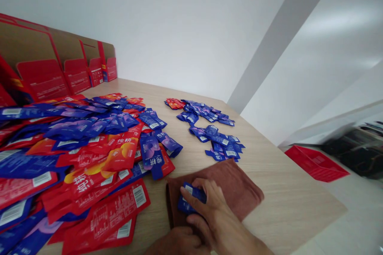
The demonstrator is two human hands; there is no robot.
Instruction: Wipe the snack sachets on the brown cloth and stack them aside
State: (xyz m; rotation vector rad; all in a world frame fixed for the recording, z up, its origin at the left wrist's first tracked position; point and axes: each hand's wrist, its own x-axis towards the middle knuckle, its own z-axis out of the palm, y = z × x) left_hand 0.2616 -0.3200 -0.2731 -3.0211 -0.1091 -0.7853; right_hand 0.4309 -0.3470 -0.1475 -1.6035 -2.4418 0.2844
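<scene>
A folded brown cloth (237, 185) lies on the light wooden table near its front. On it my right hand (214, 207) grips a small blue packet (184, 204), fingers over its top and sides. The packet's white barcode label shows between the fingers. Just below, at the bottom edge of the view, my left hand (181, 242) is curled closed beside the cloth. What those fingers hold, if anything, is hidden. To the left of both hands spreads a large heap of red packets (119, 151) and blue packets (151, 151).
Smaller groups of blue packets (223, 141) lie beyond the cloth, with a few red packets (174, 103) behind. Open red cardboard boxes (43, 75) line the back left by the wall. A red box (315, 163) stands beyond the table's right edge (311, 181).
</scene>
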